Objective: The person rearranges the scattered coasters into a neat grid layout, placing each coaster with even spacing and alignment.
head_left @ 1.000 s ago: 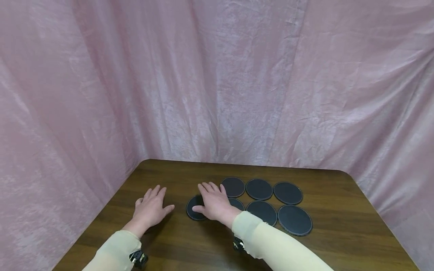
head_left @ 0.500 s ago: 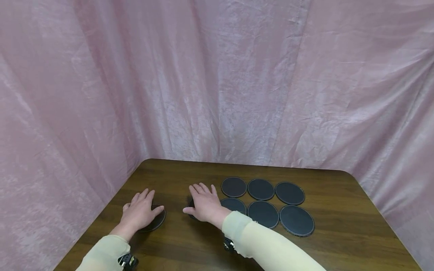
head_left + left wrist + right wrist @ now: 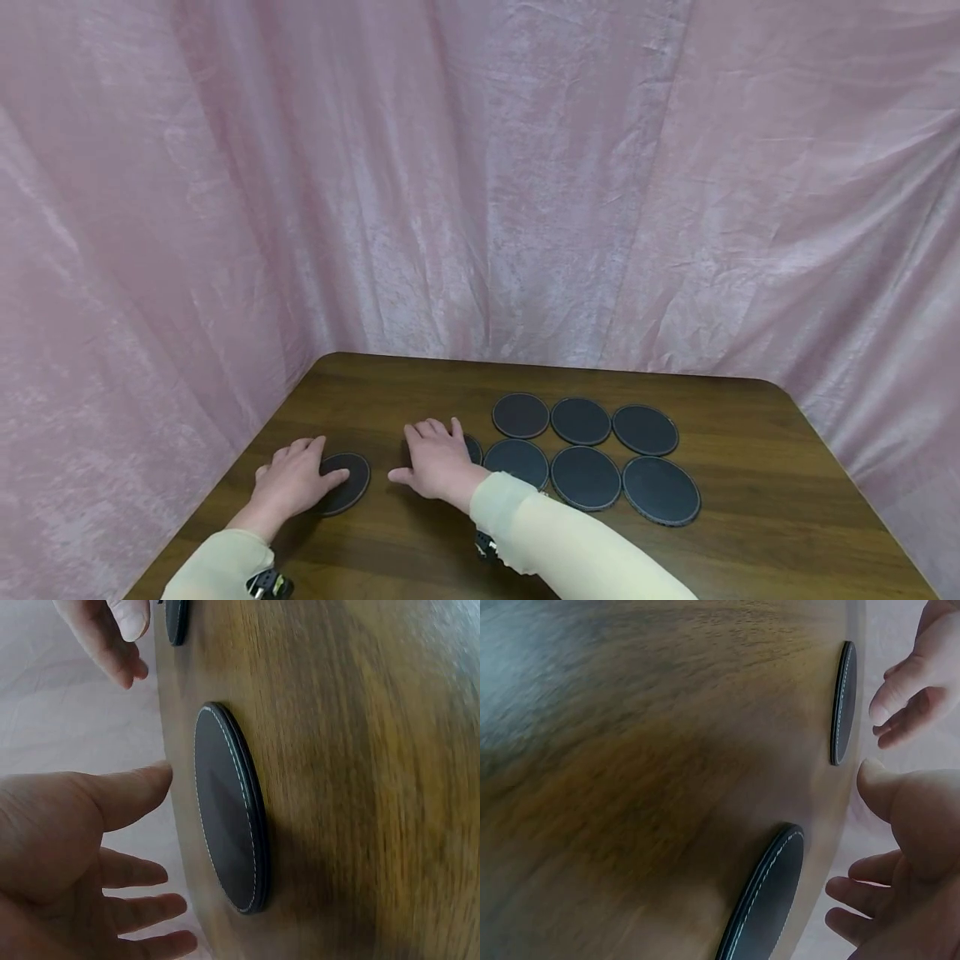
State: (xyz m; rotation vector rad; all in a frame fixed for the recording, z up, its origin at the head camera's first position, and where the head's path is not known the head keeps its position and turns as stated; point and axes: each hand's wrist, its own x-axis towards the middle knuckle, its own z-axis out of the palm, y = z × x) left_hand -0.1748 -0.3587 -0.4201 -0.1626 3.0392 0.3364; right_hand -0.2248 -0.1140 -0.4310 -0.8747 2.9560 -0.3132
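Observation:
A round black coaster [image 3: 350, 483] lies flat at the left of the table, partly covered by my left hand [image 3: 288, 481]. In the left wrist view this coaster [image 3: 225, 810] shows pale stitching round its rim, and the hand [image 3: 60, 847] is spread apart from it, holding nothing. My right hand [image 3: 438, 462] hovers, fingers extended, over another black coaster [image 3: 474, 450], whose right edge alone shows in the head view. The right wrist view has that stitched coaster [image 3: 769, 915] lying on the wood below the loosely spread hand [image 3: 922, 847].
Two rows of black coasters lie to the right of my hands, such as one in the back row [image 3: 581, 421] and one at the front right [image 3: 661, 490]. The brown wooden table [image 3: 765, 467] has rounded far corners. Pink curtain [image 3: 480, 183] hangs behind it.
My left hand has moved left and nearer to me, uncovering the coaster beneath it. The right hand has shifted left too, baring the right edge of its coaster. The other coasters stay put.

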